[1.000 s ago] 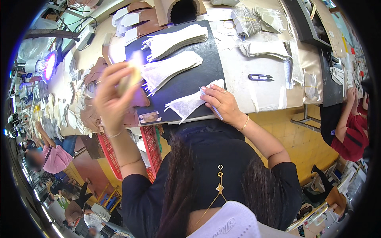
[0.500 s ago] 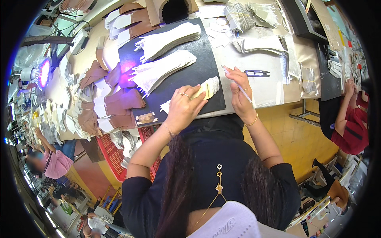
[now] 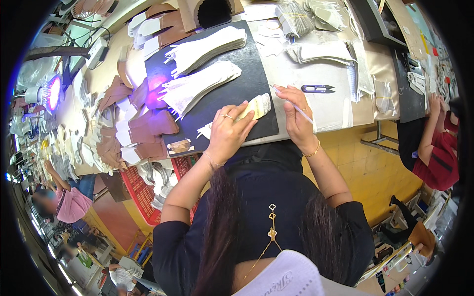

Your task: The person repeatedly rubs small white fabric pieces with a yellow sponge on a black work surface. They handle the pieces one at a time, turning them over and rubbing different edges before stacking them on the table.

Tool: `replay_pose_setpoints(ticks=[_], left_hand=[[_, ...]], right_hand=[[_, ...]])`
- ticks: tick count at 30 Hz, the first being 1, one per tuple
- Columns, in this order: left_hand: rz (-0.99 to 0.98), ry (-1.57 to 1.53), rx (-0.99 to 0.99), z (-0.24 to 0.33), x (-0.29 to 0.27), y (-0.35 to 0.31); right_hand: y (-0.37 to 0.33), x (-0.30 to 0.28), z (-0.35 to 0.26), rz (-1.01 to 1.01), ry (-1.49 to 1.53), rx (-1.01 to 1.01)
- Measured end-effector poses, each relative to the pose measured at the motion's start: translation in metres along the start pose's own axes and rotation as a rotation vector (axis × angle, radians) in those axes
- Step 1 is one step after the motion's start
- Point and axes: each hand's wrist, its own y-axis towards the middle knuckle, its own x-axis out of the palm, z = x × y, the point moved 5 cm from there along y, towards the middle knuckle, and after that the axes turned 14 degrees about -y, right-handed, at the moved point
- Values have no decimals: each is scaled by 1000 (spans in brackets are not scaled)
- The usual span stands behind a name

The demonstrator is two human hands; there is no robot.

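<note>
My left hand lies with its fingers stretched over a small stack of cream cut pieces, pressing on a yellow piece on top. The stack rests near the front edge of a black board. Just right of it, my right hand is closed round a slender white pen, its tip end pointing up and left. Thread snips lie on the table beyond my right hand. Two larger stacks of white pieces, a nearer one and a farther one, lie farther back on the board.
Brown and white cut pieces cover the table to the left, near a glowing lamp. More pale stacks lie at the back right. A red basket stands below the table. Other people work at both sides.
The view has shifted slightly. My right hand with the pen has come a little closer to the stack; my left hand stays on it.
</note>
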Motion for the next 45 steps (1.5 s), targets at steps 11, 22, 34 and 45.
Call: replay_pose_setpoints(ticks=[11,22,34,45], left_hand=[[1,150,13,10,4,2],[-14,165,24,9,6,0],[4,-44,143,9,-2,-5],[266,119,-40,30,-138,25]], right_hand=[[15,17,-9,-235,33,-57],[44,24,-15,-187,-199,-243],[15,22,7,-132,487,261],[0,34,-19,-186,35,-243]])
